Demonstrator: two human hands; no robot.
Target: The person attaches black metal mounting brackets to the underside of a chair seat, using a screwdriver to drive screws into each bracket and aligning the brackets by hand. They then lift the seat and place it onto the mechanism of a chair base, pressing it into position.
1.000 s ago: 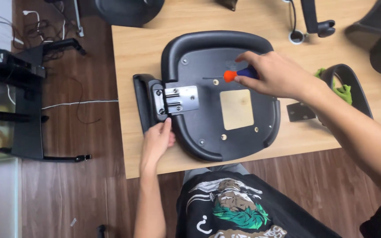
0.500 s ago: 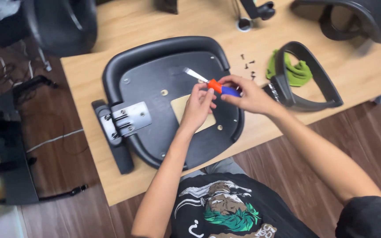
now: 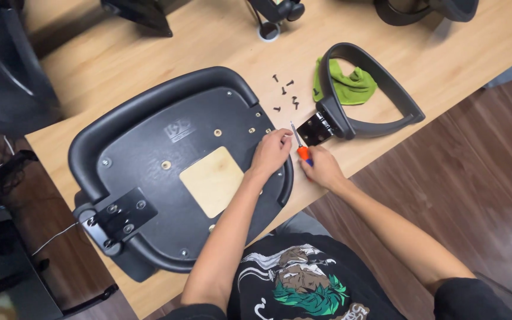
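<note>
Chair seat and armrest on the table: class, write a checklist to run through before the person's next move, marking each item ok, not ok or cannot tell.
1. Screwdriver in hand: ok, the right hand grips its orange handle.
2. Seat steadied: ok, the left hand rests on its right edge, underside up.
3. Loose screws within sight: ok, a small cluster lies on the table between seat and armrest.
4. Right armrest lined up with the seat: not ok, its metal bracket lies beside the seat, apart from the holes.
5. Left armrest bracket fully tightened: cannot tell; screws show in it.
6. Green cloth out of the way: ok, inside the armrest loop.
</note>
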